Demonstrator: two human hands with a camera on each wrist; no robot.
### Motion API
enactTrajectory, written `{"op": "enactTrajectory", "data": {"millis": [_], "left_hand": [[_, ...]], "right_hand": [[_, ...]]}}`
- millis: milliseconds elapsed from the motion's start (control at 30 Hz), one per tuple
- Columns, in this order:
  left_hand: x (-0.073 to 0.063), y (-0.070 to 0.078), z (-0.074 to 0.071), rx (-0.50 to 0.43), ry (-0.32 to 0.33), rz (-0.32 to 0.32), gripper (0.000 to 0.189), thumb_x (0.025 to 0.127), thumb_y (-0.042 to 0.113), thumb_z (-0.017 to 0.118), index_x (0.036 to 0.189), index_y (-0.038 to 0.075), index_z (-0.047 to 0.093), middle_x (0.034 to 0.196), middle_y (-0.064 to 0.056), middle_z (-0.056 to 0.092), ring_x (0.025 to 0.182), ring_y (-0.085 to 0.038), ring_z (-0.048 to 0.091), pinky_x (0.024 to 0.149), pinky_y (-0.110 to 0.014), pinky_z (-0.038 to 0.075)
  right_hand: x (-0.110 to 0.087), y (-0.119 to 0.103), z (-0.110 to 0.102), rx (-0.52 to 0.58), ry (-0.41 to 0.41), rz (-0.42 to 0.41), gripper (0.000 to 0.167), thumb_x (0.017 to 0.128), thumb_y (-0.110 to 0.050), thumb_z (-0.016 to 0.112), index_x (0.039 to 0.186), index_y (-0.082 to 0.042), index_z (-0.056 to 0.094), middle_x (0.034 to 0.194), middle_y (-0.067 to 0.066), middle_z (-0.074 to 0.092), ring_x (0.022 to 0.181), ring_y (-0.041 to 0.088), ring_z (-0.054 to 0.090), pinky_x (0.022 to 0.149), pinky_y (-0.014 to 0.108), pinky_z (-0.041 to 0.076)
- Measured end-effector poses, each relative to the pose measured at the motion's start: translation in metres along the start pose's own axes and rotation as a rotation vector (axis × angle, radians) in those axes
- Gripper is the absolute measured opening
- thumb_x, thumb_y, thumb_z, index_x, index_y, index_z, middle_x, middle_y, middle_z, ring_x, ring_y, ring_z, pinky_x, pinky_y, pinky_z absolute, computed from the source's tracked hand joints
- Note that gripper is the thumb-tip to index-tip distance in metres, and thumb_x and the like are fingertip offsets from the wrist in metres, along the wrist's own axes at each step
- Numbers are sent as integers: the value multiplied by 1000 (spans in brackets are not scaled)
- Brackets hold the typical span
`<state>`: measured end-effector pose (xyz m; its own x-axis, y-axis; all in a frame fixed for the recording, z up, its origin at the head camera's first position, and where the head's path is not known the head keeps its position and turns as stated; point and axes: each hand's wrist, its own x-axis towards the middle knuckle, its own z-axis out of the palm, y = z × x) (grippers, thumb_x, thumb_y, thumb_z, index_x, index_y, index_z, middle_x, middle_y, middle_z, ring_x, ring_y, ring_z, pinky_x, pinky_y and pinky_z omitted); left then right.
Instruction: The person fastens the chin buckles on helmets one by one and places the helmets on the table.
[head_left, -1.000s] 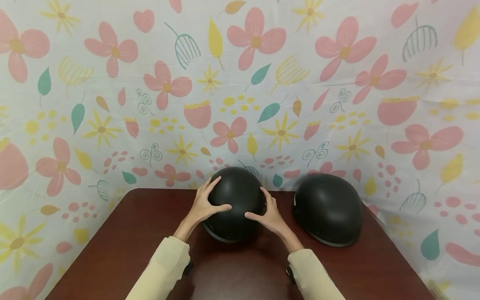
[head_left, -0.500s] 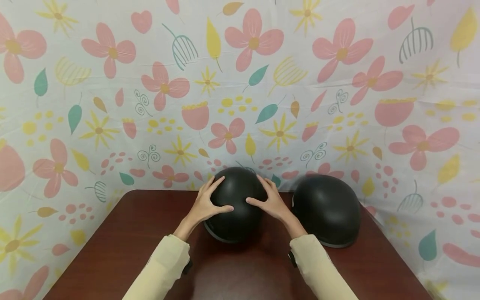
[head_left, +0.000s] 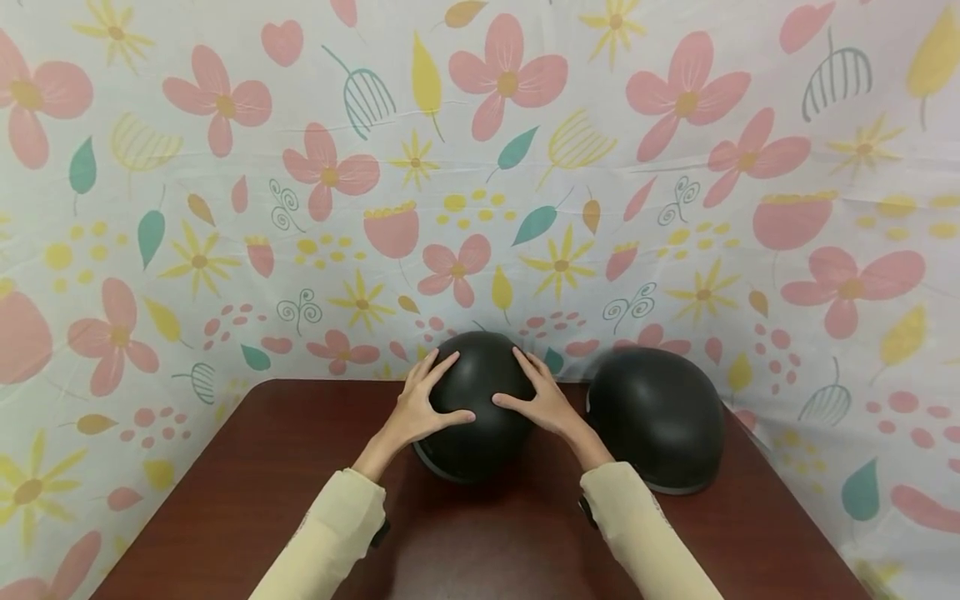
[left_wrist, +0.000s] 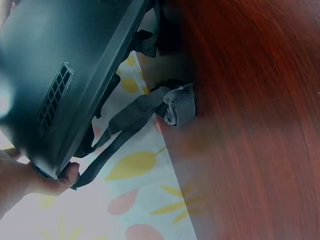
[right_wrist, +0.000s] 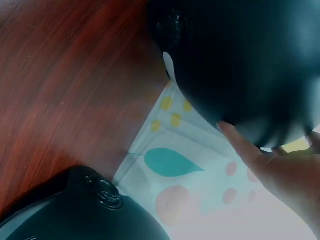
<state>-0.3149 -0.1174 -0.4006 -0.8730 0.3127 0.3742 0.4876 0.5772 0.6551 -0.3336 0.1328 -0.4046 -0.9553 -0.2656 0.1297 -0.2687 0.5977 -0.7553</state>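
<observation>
Both hands hold a black helmet (head_left: 480, 417) near the far edge of the table. My left hand (head_left: 415, 410) spreads over its left side, thumb across the front of the shell. On the right side my right hand (head_left: 547, 408) rests its thumb and fingers along the curve. In the left wrist view the helmet tilts, its rim apart from the table; a grey strap (left_wrist: 132, 115) dangles below, and fingertips touch the rim. A second black helmet (head_left: 656, 417) stands to the right, untouched; part of it shows in the right wrist view.
The reddish-brown wooden table (head_left: 300, 467) lies under the helmets, its right edge near the second one. Behind it hangs a white cloth (head_left: 480, 192) printed with pink flowers and yellow and green leaves.
The right hand has shifted up along the helmet's side, its thumb now higher. The held helmet has moved slightly right, and the left hand with it. The second helmet stays put.
</observation>
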Motion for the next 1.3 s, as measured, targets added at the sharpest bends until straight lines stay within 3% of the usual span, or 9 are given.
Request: {"op": "enactTrajectory", "data": {"millis": [167, 400, 633, 900, 1133, 1300], "left_hand": [[0, 4, 2, 8, -8, 19, 93, 77, 39, 82, 153, 36, 29, 165, -11, 10, 150, -44, 9, 98, -84, 16], [3, 9, 4, 56, -6, 115, 91, 77, 44, 81, 153, 33, 32, 165, -11, 13, 152, -39, 8, 97, -84, 19], [5, 12, 7, 35, 20, 126, 88, 78, 40, 81, 152, 32, 35, 165, -12, 15, 152, -38, 8, 98, -83, 18], [4, 11, 9, -36, 39, 87, 87, 75, 39, 83, 150, 30, 40, 164, -13, 16, 151, -41, 9, 101, -82, 18], [1, 16, 11, -24, 67, -45, 84, 73, 44, 83, 146, 43, 41, 166, -8, 8, 149, -49, 3, 104, -80, 16], [2, 20, 13, -28, 79, -105, 83, 72, 45, 84, 144, 45, 43, 166, -11, 6, 150, -48, 5, 106, -77, 22]], "right_hand": [[-5, 4, -3, 17, -1, 1, 96, 86, -55, 67, 158, -35, 6, 165, 12, 0, 147, 50, 15, 108, 73, 23], [-10, 16, -9, 81, 8, -7, 93, 90, -48, 64, 158, -31, 4, 164, 14, -1, 148, 49, 12, 109, 74, 21], [-10, 21, -12, 113, 0, -15, 90, 92, -44, 63, 158, -32, 2, 164, 15, -3, 148, 49, 10, 109, 73, 20], [-10, 20, -11, 103, -4, -7, 90, 92, -44, 63, 158, -31, 3, 164, 14, -3, 149, 47, 10, 111, 72, 19], [-10, 19, -13, 102, -21, 9, 92, 93, -46, 61, 159, -28, 0, 164, 17, -5, 148, 49, 7, 110, 73, 18], [-11, 21, -15, 116, -21, 19, 93, 93, -46, 61, 159, -28, -2, 164, 17, -7, 149, 48, 5, 111, 73, 18]]}}
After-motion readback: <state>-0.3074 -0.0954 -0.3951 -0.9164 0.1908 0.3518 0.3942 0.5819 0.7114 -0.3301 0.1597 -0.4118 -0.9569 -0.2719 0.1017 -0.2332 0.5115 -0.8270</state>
